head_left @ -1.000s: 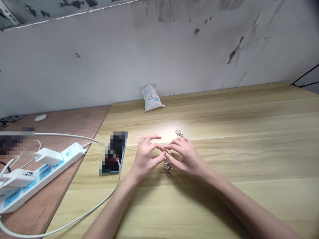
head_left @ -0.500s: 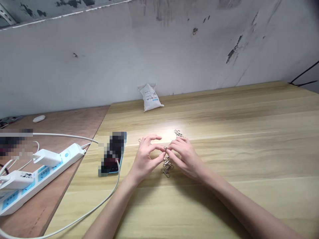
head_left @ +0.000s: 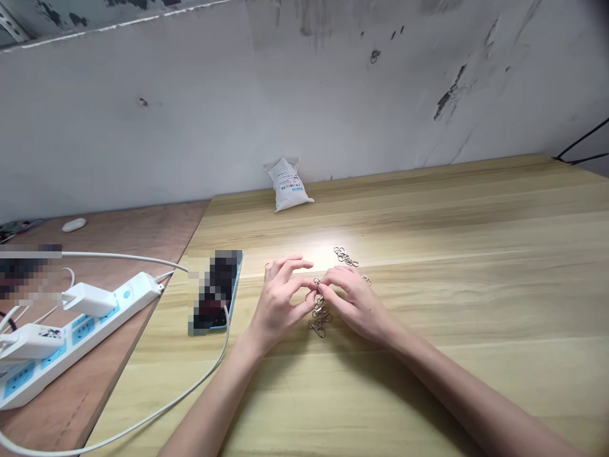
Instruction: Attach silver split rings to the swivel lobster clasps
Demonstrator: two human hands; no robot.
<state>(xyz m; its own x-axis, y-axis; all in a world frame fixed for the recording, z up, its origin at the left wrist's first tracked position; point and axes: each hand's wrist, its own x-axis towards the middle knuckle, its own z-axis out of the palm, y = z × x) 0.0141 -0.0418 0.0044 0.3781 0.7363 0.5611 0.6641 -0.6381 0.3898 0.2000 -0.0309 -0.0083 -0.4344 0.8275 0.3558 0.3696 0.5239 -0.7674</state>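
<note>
Over the wooden table, my left hand (head_left: 280,295) and my right hand (head_left: 352,295) meet with thumbs and index fingertips closed on a small metal ring (head_left: 317,281). The other fingers of my left hand are spread; those of my right hand are curled. Just below the fingertips lies a cluster of silvery metal clasps with rings (head_left: 320,316), partly covered by the fingers. Beyond my right hand is a second small pile of clasps and rings (head_left: 345,256). Another metal ring piece (head_left: 366,279) shows beside the right knuckles. Whether the held ring joins a clasp is hidden.
A white labelled plastic packet (head_left: 289,187) stands near the wall. To the left lies a blurred phone (head_left: 231,279) with a white cable (head_left: 185,396) curving toward me. A white power strip (head_left: 137,294) with chargers rests on the brown board (head_left: 157,228).
My right hand has shifted slightly down, showing more of the far pile and the ring piece beside the knuckles. Both hands keep the same pinch; the view tilts a little.
</note>
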